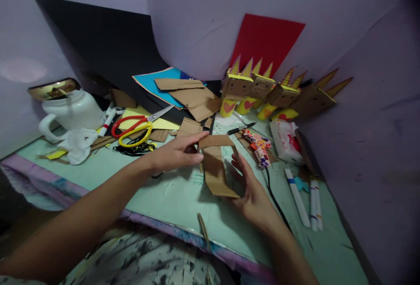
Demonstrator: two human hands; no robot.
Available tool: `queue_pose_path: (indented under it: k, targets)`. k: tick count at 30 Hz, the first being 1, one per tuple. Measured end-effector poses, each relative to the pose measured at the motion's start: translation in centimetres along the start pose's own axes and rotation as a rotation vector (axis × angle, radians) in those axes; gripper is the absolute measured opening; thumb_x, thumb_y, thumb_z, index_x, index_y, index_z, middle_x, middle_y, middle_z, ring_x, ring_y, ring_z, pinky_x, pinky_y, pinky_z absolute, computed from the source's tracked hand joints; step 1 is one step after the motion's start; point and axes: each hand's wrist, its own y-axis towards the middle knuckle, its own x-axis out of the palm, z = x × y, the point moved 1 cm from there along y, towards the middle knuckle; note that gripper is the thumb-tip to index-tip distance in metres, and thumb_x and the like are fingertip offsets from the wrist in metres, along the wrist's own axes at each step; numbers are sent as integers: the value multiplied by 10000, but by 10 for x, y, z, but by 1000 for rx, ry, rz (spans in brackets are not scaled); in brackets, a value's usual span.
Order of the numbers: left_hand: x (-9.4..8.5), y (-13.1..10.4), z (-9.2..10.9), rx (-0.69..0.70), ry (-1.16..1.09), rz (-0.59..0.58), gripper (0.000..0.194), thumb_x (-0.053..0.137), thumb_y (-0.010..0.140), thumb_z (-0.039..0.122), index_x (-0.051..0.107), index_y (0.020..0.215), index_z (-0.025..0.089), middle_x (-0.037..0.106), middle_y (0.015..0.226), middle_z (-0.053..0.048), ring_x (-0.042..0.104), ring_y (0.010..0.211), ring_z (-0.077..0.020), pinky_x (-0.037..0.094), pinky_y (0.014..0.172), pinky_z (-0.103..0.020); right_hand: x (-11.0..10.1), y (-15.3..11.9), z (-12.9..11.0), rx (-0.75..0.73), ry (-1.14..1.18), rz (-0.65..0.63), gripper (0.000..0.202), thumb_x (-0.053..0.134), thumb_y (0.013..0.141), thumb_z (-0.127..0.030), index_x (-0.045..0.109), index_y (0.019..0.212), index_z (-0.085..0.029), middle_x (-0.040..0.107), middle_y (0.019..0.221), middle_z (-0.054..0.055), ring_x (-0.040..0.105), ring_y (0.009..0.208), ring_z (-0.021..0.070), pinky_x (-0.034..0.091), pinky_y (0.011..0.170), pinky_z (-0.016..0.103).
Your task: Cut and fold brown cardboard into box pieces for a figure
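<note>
Between my two hands is a folded piece of brown cardboard [215,167], bent into an open box-like frame above the table. My left hand [180,151] pinches its upper left corner between thumb and fingers. Along the right side, my right hand [247,184] grips the cardboard, with some fingers behind it. To the left of my left hand lie scissors [136,132] with one red and one yellow handle, blades apart, on yellow paper. A thin cardboard strip [203,230] rests at the table's front edge, below the frame.
Several cardboard figures [238,86] with yellow horns stand at the back right. A patterned glue gun [260,147] with a black cord [275,197] lies right of my hands, near a tissue pack [285,140] and markers [297,197]. A white jug [74,112] stands left; cardboard scraps [197,101] lie behind.
</note>
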Motion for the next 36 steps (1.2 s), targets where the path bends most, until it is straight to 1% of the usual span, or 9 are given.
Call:
queue_pose_path:
  k: [4,8,14,20,25,27,31,33,36]
  targets:
    - [0,0,3,-101,-432,54,416,506,803,294,537,1159,82,629,1004,-125,555,633,-156,463,469,-255,-9,3,2,-1,58,75,775,583,593,-97,380,1315,-292,378,1405,74,358,1291,262,329,1035,453]
    - [15,4,0,-235,-846,-143,371,387,814,295,570,1025,50,679,811,-139,586,537,-181,469,417,-272,-13,7,-5,26,235,179,523,569,637,-139,546,1139,-285,555,1239,64,547,1107,249,462,895,424]
    - [32,7,-8,-463,-1118,-330,487,367,793,346,554,1036,-32,680,807,-207,598,522,-192,474,419,-267,-2,4,-18,201,231,-57,63,614,644,-177,662,683,-163,688,747,49,626,709,163,484,641,270]
    - [47,2,-7,-575,-1127,-409,511,382,754,373,535,1077,7,678,821,-184,599,516,-176,486,456,-262,-6,10,-17,153,393,290,377,757,608,-331,598,923,-198,674,895,41,629,796,195,497,648,281]
    - [58,-6,-8,-619,-748,-419,431,420,699,390,544,984,92,660,661,-96,533,369,-162,343,319,-222,-16,16,-14,168,404,435,327,724,658,-435,645,850,-182,695,781,43,620,656,177,484,578,272]
    - [52,-3,-7,-531,-403,-240,362,450,702,386,560,933,130,647,637,-54,480,348,-134,307,332,-215,-22,19,-16,204,414,401,323,752,630,-411,657,833,-178,700,751,36,623,627,175,490,583,280]
    - [36,12,-2,-298,485,261,275,460,762,409,612,780,181,642,678,-42,586,636,-204,420,576,-299,-36,28,-22,227,343,335,335,795,574,-349,668,821,-161,714,777,51,642,669,204,500,621,306]
    - [37,21,0,-295,804,331,325,461,769,470,621,791,188,650,759,-70,606,763,-271,432,668,-364,-39,31,-21,189,285,369,327,795,573,-332,667,825,-167,720,812,52,646,715,215,503,668,323]
    - [50,30,0,-218,1003,269,424,487,738,539,598,867,151,605,928,-141,590,859,-336,448,691,-411,-37,34,-13,127,285,396,312,786,582,-320,662,836,-187,722,853,45,645,784,221,491,744,347]
